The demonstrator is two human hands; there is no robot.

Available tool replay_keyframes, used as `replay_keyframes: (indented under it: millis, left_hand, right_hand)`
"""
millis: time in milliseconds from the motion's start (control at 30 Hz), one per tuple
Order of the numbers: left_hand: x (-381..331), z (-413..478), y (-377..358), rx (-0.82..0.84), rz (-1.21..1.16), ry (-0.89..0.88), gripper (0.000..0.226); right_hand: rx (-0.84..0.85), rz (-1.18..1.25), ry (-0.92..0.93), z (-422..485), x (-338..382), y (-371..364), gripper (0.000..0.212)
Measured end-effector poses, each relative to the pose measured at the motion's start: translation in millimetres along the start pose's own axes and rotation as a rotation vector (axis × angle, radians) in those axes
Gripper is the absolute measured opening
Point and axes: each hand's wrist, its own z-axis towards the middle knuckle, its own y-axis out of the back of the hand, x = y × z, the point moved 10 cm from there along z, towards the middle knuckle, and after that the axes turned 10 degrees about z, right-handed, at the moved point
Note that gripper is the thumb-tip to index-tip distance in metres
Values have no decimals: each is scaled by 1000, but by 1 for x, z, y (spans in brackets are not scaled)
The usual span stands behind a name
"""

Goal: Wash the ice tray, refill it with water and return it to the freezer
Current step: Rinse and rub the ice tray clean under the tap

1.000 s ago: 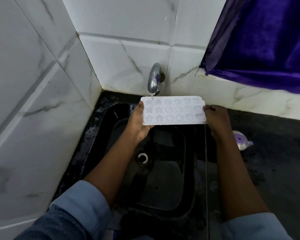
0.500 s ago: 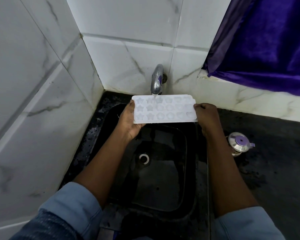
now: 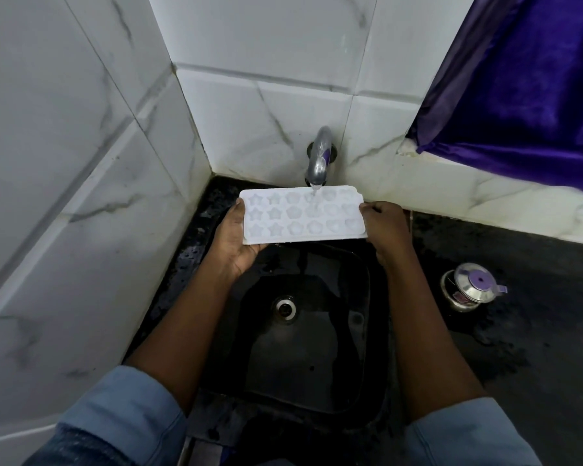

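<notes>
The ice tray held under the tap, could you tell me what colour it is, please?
The ice tray is plain white, clearest in the head view.

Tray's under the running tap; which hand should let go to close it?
Right, probably. The left hand cups the ice tray from beneath and could carry it alone; the right hand only grips its end and sits nearer the tap.

The corner is being lined by white grey-veined wall tiles (image 3: 81, 169); above the dark countertop (image 3: 539, 371), the right is being covered by a purple curtain (image 3: 525, 82).
</notes>
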Motion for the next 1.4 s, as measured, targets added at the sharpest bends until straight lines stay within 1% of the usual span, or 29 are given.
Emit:
replay_keyframes:
  millis: [167, 267, 467, 533, 700, 833, 967, 1100, 1267, 1400]
  left_hand:
    - [-6, -1, 18, -2, -23, -7, 51]
    - [-8, -2, 30, -3, -36, -15, 48]
    - [-12, -7, 57, -35, -50, -27, 48]
    - [-13, -11, 63, -38, -53, -29, 46]
    - [-15, -13, 81, -59, -74, -49, 54]
    - [-12, -12, 90, -77, -101, -43, 55]
    - [-21, -12, 84, -67, -108, -56, 52]
    - [-33, -9, 72, -44, -115, -61, 53]
    - [-37, -6, 55, -38, -88, -52, 50]
    - [-31, -2, 35, -40, -86, -30, 44]
  right_hand:
    - [40, 50, -10, 0, -4, -22, 32]
    - [61, 67, -18, -3, -4, -36, 26]
    - [108, 66, -8, -6, -7, -63, 29]
    - [120, 72, -19, -8, -9, -70, 25]
    - [159, 99, -43, -12, -14, -85, 20]
    - [170, 144, -63, -15, -15, -90, 23]
    - [175, 228, -105, -10, -11, -93, 17]
    - [174, 263, -117, -4, -4, -92, 19]
    - [124, 279, -132, 4, -7, -75, 15]
    - [58, 345, -134, 5, -12, -53, 15]
